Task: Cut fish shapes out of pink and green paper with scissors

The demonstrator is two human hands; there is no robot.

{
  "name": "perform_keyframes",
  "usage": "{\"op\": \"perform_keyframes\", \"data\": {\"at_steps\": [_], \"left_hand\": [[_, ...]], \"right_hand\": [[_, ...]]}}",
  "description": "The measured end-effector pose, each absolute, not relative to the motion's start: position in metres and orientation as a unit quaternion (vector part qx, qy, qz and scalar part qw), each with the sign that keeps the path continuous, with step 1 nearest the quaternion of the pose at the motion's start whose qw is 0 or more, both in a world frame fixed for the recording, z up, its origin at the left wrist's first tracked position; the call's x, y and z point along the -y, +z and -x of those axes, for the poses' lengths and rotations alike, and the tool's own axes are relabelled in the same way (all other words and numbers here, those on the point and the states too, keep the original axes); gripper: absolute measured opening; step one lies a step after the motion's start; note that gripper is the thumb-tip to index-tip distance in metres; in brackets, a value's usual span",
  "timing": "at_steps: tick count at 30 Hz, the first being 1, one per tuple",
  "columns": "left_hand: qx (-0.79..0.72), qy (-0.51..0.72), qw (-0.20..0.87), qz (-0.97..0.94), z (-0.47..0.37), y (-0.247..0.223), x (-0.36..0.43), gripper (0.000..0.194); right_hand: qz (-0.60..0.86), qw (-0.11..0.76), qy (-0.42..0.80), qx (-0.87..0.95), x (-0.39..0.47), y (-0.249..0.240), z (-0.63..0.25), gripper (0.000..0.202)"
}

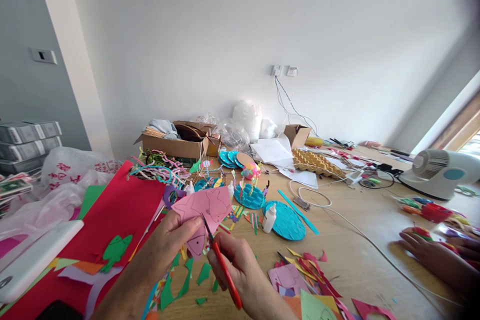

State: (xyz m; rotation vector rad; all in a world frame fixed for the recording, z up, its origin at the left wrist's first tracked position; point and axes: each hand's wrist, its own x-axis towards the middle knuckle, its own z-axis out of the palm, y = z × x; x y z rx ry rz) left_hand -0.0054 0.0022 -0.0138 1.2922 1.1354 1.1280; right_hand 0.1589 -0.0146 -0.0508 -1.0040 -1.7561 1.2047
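Observation:
My left hand (179, 232) pinches a sheet of pink paper (219, 201) with fish outlines drawn on it. My right hand (240, 265) grips red-handled scissors (226, 270), whose blades meet the paper near its middle. Part of the sheet hangs down beside the blades with a drawn fish on it. To the left, a cut-out green paper fish (117, 250) lies on red paper (116, 205). Green paper scraps (176, 287) are scattered below my hands. Beyond the sheet stand a white glue bottle (269, 218) and a blue disc (288, 225).
At the right edge, another person's hands (423, 247) rest near coloured pieces. A white fan (437, 172) stands behind them, and a white cable (360, 232) crosses the table. Cardboard box (174, 145) and egg tray (318, 162) sit toward the wall. A white phone (41, 260) lies left.

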Motion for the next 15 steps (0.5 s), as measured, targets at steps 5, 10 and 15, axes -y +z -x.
{"op": "perform_keyframes", "data": {"at_steps": [5,10,15], "left_hand": [[-0.489,0.469,0.511,-0.530,0.0049,-0.0150,-0.0014,0.027],[-0.486,0.468,0.514,-0.530,0.0069,-0.0152,-0.0009,0.032],[-0.483,0.468,0.509,-0.538,0.0075,-0.0124,-0.0019,0.030]], "right_hand": [[0.398,0.382,0.463,0.694,0.0148,-0.0518,-0.1601,0.032],[0.400,0.379,0.454,0.701,0.0145,-0.0524,-0.1604,0.033],[0.404,0.369,0.441,0.712,0.0140,-0.0491,-0.1612,0.034]]}}
